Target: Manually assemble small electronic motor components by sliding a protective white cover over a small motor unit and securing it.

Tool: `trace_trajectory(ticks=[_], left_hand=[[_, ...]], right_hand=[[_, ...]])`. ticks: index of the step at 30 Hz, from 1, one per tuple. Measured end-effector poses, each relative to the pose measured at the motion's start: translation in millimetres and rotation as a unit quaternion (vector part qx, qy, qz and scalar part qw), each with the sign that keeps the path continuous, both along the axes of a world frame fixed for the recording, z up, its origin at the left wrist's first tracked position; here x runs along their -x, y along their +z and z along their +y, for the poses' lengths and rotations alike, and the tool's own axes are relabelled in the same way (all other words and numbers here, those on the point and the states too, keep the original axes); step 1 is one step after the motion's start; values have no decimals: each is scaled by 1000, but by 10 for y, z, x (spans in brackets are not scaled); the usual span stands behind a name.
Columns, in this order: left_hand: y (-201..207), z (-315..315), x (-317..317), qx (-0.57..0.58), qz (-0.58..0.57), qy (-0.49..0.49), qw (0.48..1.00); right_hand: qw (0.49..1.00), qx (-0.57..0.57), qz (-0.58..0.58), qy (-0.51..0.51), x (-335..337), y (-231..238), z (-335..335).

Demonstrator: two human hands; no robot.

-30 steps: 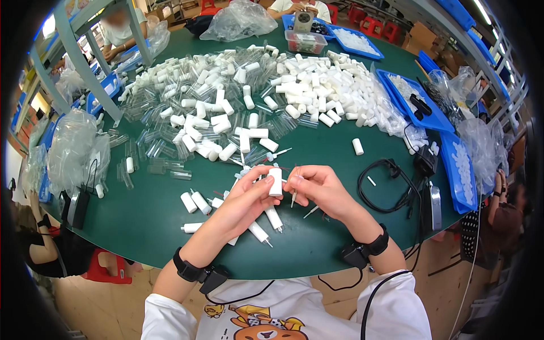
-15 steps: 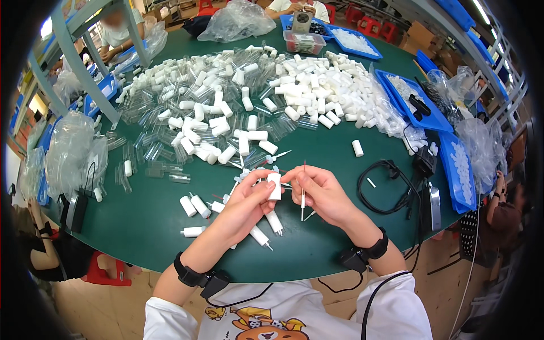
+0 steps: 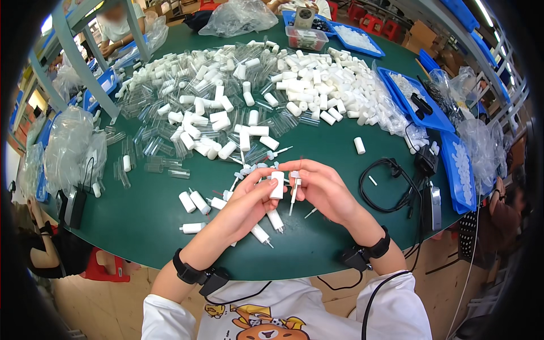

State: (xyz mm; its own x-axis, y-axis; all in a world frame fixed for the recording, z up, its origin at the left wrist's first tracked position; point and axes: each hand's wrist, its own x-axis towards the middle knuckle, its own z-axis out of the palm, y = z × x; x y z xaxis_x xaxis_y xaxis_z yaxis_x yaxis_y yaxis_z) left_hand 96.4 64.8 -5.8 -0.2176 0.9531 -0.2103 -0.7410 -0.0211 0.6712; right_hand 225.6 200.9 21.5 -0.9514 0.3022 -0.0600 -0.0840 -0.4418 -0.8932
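Note:
Between the thumb and fingers of my left hand (image 3: 243,201) is a white cylindrical cap (image 3: 277,185), held upright. Close beside it, my right hand (image 3: 328,190) pinches a thin white applicator rod (image 3: 293,199) with a wider top end, its narrow tip pointing down. The cap and the rod are apart. Under and around my hands lie several white caps with rod ends sticking out, such as the cap with a rod (image 3: 199,201) left of my left hand. Some loose small rod pieces (image 3: 245,169) lie just beyond my fingers, partly hidden by them.
A big heap of white caps (image 3: 317,79) and clear tubes (image 3: 158,96) spreads over the green table (image 3: 317,249). Blue trays (image 3: 436,122), a black cable (image 3: 368,195) and a silver device (image 3: 433,207) are at the right. Plastic bags (image 3: 71,147) stand left. Other people sit around.
The rod in my right hand has tilted, its lower tip swinging left, and its wider top end now shows. My right fingers have shifted on it. The left hand still holds the cap.

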Motion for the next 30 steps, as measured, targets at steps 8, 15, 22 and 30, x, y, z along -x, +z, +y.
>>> trace_trajectory(ticks=[8, 15, 22, 30], left_hand=[[-13, 1, 14, -17, 28, -7, 999], [76, -4, -29, 4, 148, -10, 989], [91, -9, -54, 16, 186, 25, 982], [65, 0, -69, 11, 151, 15, 988]], right_hand=[[997, -70, 12, -42, 6, -62, 17], [977, -187, 50, -90, 22, -116, -28], [946, -303, 70, -93, 14, -148, -73], [966, -231, 25, -111, 12, -85, -124]])
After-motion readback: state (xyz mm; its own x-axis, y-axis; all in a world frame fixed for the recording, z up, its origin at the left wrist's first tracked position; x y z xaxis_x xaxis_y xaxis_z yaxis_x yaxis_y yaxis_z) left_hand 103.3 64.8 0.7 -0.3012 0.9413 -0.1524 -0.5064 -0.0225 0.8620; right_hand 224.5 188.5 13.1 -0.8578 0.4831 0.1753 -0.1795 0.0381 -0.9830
